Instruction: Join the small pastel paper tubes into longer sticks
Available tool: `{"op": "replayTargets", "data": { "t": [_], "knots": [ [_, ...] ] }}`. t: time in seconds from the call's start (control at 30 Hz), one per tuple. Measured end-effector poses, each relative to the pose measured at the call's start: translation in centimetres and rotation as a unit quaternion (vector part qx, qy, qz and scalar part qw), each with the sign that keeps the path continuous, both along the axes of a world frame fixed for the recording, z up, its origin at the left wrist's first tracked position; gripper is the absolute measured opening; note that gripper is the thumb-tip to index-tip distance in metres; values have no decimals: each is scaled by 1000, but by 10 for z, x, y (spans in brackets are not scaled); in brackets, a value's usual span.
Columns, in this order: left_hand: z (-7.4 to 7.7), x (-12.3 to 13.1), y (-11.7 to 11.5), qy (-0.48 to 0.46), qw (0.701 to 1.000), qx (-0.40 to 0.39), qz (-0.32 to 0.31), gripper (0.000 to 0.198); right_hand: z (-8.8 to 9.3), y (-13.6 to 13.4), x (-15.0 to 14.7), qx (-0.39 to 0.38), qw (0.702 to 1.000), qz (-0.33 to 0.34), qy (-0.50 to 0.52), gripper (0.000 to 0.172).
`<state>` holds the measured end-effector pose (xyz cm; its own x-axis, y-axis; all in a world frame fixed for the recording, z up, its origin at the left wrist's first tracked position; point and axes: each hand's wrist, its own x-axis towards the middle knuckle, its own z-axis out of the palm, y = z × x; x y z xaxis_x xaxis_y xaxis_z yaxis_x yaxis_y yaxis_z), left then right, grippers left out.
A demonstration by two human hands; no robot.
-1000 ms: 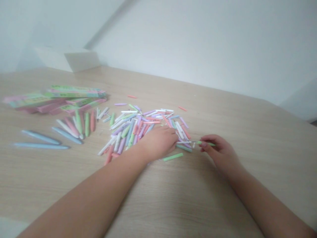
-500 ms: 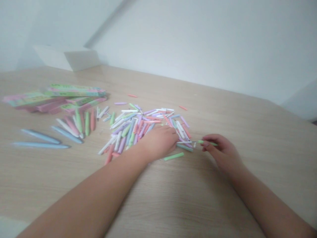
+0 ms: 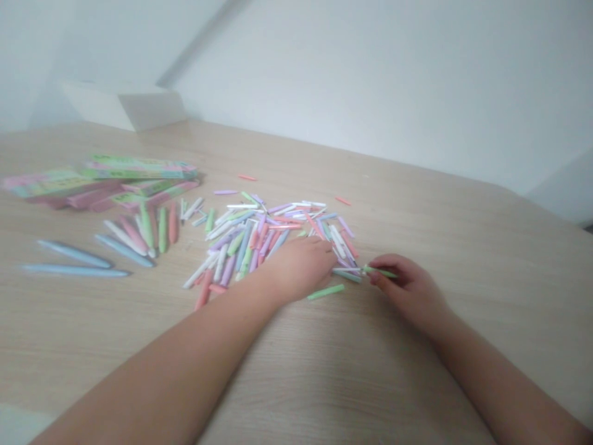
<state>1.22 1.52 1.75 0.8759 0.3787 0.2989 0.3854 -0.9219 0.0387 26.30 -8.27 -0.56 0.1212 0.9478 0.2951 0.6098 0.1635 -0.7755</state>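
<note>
At the near right edge of a heap of pastel pen parts (image 3: 241,238), my left hand (image 3: 303,267) is closed on a thin white pen refill (image 3: 347,269) that sticks out to the right. Its fingertips are hidden behind the hand. My right hand (image 3: 410,285) pinches a slim green pen barrel (image 3: 383,272) between thumb and fingers. The barrel's left end is at the refill's right end; blur hides whether the refill is inside it. Just below my left hand lies a loose green barrel (image 3: 327,292).
Several assembled-looking pens (image 3: 162,230) lie left of the heap, with blue pens (image 3: 74,253) farther left. Behind them are stacked pink and green cartons (image 3: 139,168). A white box (image 3: 148,111) stands against the wall on the wooden table (image 3: 296,383).
My right hand has moved slightly left with the green barrel, bringing it up to the end of the white refill. My left hand has barely moved.
</note>
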Motion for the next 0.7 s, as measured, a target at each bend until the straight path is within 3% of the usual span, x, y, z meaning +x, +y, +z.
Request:
{"op": "replayTargets", "data": {
  "t": [0.23,0.47,0.7],
  "knots": [
    [-2,5,-8,0,997,-57,57,27,1,0,-4,-12,999,25,-36,23],
    [-11,18,-19,-30,991,-124,42,30,8,-6,-13,-32,983,86,-156,24],
    [-8,20,-26,-81,973,-213,33,27,13,-9,-17,-35,955,151,-253,24]
  ]
}}
